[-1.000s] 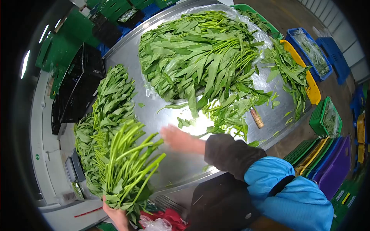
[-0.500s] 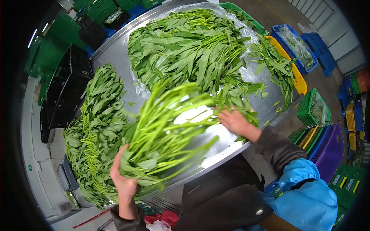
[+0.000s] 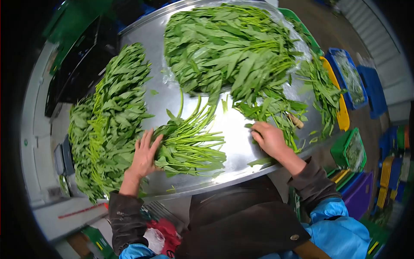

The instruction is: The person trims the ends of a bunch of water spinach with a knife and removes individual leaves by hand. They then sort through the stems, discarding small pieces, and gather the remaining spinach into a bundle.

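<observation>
A loose bunch of water spinach (image 3: 192,144) lies on the metal table (image 3: 241,166), stems pointing right. My left hand (image 3: 145,156) rests against its leafy left end, fingers spread. To the right of the bunch, my right hand (image 3: 269,138) has its fingers curled together, with a small dark leaf (image 3: 248,125) showing at the fingertips. Beside that hand lie scattered leafy greens (image 3: 271,108) and a brown, wooden-looking handle (image 3: 296,121) partly under leaves. Behind is a large heap of greens (image 3: 228,47) on clear plastic.
Stacked bunches (image 3: 110,116) line the table's left side. More greens (image 3: 323,88) hang over the right edge by a yellow crate (image 3: 340,110). Blue (image 3: 361,97) and green crates (image 3: 341,146) stand on the floor to the right. A black crate (image 3: 82,60) stands at the left.
The bunch, earlier raised and blurred in my left hand, now lies on the table. My left hand's grip has opened. My right hand has drawn its fingers together.
</observation>
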Tool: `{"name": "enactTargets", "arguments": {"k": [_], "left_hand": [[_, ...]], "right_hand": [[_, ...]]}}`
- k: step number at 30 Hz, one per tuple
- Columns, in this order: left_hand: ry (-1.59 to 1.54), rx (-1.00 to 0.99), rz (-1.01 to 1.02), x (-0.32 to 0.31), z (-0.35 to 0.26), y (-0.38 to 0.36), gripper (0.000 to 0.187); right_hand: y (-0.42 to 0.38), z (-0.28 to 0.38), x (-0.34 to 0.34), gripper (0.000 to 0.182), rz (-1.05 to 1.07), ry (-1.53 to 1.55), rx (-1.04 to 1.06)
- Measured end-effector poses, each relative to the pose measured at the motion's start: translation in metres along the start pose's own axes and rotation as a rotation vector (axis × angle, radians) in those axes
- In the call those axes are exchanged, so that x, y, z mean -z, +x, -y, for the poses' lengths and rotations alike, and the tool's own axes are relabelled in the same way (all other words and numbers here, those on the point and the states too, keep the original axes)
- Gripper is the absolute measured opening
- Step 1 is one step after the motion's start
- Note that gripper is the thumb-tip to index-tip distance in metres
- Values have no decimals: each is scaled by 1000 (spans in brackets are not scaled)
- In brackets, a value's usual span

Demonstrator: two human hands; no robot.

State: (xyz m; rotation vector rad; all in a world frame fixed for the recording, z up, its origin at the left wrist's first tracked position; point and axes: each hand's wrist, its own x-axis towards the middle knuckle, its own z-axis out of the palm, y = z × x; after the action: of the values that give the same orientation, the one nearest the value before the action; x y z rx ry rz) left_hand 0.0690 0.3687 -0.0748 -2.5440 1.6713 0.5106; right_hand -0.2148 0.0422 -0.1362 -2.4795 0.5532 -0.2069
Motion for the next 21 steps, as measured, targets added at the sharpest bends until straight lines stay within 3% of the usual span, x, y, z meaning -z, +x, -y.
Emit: {"name": "enactTargets", "arguments": {"k": [2,4,5,6,8,10,14,16,17,18,20,21], "left_hand": [[48,62,48,16,-8,-6,126],[66,89,87,26,-18,-14,131],[72,138,118,28,-24,-19,131],[63,166,122,27,-29,-22,131],[175,273,122,26,-39,-27,132],[174,324,110,21,-45,-27,134],[13,435,53,14,-58,-30,138],[-170,395,-277,8,-63,-37,137],[-177,407,-451,18,-78,-37,112],[-172,418,-454,13,-86,-43,112],[-561,619,-806,-11,-107,-62,74],[-729,703,-936,-21,-127,-66,42]], "right_hand": [[14,1,8,26,20,159,-12],[28,9,23,23,260,875,-553],[34,11,24,21,309,591,-490],[37,9,17,21,334,588,-475],[40,5,-4,19,319,246,54],[39,37,-14,17,365,284,221],[22,74,-56,29,528,322,617],[12,89,-81,25,435,273,766],[12,90,-88,25,441,277,778],[14,92,-93,22,440,184,799],[9,98,-99,19,439,96,823],[1,104,-99,15,420,53,891]]}}
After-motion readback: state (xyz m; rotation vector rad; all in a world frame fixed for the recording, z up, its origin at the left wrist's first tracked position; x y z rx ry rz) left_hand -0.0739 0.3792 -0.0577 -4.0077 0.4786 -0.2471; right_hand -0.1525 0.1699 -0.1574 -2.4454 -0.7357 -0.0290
